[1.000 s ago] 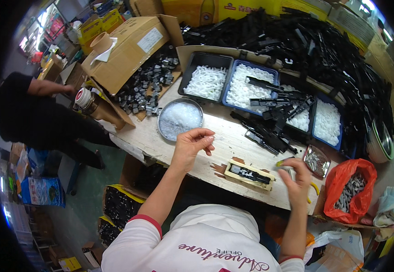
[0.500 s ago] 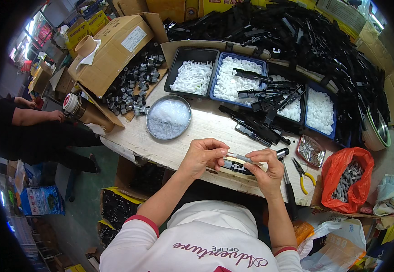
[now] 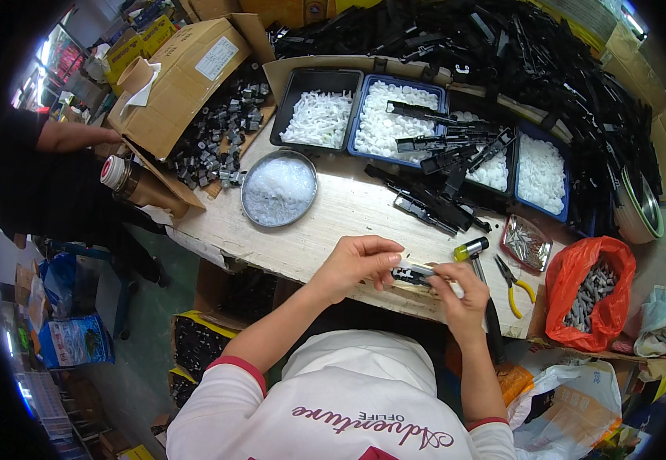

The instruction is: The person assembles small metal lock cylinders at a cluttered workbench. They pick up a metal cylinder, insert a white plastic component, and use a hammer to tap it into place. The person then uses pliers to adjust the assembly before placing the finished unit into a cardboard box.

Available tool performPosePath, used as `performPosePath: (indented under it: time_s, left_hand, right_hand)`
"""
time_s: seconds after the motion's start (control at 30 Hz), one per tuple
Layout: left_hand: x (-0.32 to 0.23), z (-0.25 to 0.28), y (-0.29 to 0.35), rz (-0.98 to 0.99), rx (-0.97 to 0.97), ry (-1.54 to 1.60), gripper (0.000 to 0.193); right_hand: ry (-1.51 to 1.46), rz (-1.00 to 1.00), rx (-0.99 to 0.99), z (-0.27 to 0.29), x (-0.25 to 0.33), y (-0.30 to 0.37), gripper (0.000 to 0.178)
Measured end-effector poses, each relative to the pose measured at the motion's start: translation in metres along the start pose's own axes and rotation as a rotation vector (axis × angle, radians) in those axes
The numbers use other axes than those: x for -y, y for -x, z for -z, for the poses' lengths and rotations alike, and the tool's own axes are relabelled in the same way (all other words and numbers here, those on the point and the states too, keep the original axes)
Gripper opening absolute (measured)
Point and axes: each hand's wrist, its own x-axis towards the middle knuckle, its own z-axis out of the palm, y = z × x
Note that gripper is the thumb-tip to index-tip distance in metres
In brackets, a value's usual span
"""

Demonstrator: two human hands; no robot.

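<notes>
My left hand [image 3: 358,266] is closed in a pinch near the table's front edge, its fingertips at one end of a slim grey-white piece [image 3: 416,266]. My right hand [image 3: 463,297] grips the other end, with a pale tip showing by its fingers. Just under the piece, between both hands, lies a black slotted part [image 3: 411,277], largely covered by my fingers. Right of my right hand rests a hammer [image 3: 471,248] with a yellow, see-through face and a dark handle.
Pliers [image 3: 514,285], a clear box of metal pins [image 3: 527,243] and a red bag of grey parts [image 3: 587,295] are at the right. A round tin [image 3: 311,201] and bins of white pieces [image 3: 352,146] stand beyond. Black parts [image 3: 432,201] lie heaped. A person [image 3: 64,176] stands left.
Both hands have shifted slightly right, the right one also nearer to me. The hammer's yellow face now shows. The person at the left has moved an arm toward the cardboard box.
</notes>
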Motion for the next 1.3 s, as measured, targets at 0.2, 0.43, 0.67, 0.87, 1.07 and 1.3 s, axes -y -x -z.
performPosePath:
  time_s: [0.2,0.43,0.67,0.87,1.07,1.3]
  left_hand:
    - [0.037,-0.010,-0.002,-0.619,-0.175,-0.969,0.031]
    - [0.050,-0.015,-0.008,-0.578,-0.198,-1.021,0.031]
    - [0.047,-0.016,-0.007,-0.540,-0.198,-1.001,0.031]
    - [0.049,-0.016,-0.008,-0.534,-0.200,-0.996,0.031]
    - [0.048,-0.016,-0.008,-0.534,-0.201,-0.989,0.031]
    - [0.047,-0.016,-0.007,-0.535,-0.192,-0.994,0.030]
  right_hand:
    - [-0.149,-0.450,-0.007,0.028,-0.016,0.022,0.013]
    - [-0.081,-0.425,0.066,0.024,-0.014,0.021,0.013]
    - [0.117,-0.185,0.093,0.022,-0.011,0.016,0.011]
    - [0.153,-0.135,0.096,0.020,-0.015,0.016,0.011]
    - [0.141,-0.202,0.120,0.020,-0.015,0.017,0.010]
    - [-0.122,-0.461,0.133,0.017,-0.018,0.017,0.010]
